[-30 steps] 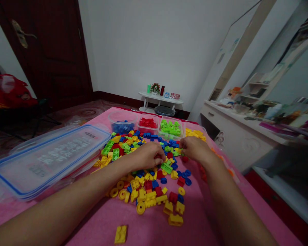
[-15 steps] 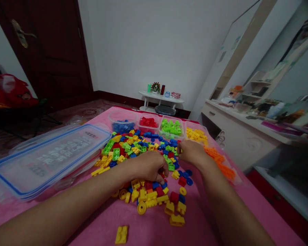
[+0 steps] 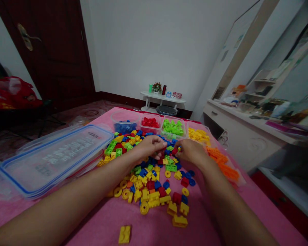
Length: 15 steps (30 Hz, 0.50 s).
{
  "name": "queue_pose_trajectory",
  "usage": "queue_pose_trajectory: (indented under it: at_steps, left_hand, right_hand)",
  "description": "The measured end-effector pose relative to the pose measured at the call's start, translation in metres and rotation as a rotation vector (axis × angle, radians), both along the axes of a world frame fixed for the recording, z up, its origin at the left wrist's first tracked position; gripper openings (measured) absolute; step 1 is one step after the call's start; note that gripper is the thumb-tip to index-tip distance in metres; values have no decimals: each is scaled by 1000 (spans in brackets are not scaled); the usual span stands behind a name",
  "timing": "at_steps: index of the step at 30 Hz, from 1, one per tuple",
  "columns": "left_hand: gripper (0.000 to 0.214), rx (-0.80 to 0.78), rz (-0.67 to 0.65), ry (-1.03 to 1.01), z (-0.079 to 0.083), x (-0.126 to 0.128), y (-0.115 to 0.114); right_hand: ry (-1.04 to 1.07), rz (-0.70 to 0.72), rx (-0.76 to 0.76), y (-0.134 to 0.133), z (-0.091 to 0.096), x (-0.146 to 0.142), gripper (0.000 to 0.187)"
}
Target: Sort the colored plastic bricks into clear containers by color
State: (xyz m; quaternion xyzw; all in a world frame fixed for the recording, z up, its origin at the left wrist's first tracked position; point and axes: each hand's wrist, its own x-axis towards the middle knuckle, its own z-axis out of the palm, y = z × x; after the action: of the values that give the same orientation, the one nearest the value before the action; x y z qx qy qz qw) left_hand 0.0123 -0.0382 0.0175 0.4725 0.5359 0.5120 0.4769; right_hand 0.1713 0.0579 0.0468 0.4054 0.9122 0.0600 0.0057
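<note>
My left hand hovers over the middle of a mixed heap of building bricks. Its fingers are curled together, and whatever they may hold is too small to make out. Close by on the right, my right hand reaches down at the heap's edge with thumb and fingers bent inward; its fingertips are partly hidden, and I cannot make out what is in them. Beneath the two hands lie a green brick, a yellow wheel and several blue and red pieces.
Behind the heap stand clear tubs of blue bricks, red bricks, green bricks and yellow bricks. Orange bricks lie at the right. A blue-rimmed lid rests at the left. One yellow brick sits apart in front.
My left hand has risen from the near part of the heap and moved farther back, uncovering bricks there. My right hand stays close to the same spot. The view has shifted slightly.
</note>
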Motion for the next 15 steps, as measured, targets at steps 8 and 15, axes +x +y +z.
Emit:
queue_pose_trajectory:
  at_steps: [8,15]
  left_hand:
    - [42,-275,-107,-774,-1,-5,3]
    - [24,-319,-109,-888,-8,-12,2]
  right_hand:
    - [553,298,-148,-30,23,-16,30]
    - [849,321,-105,-23,21,-14,21]
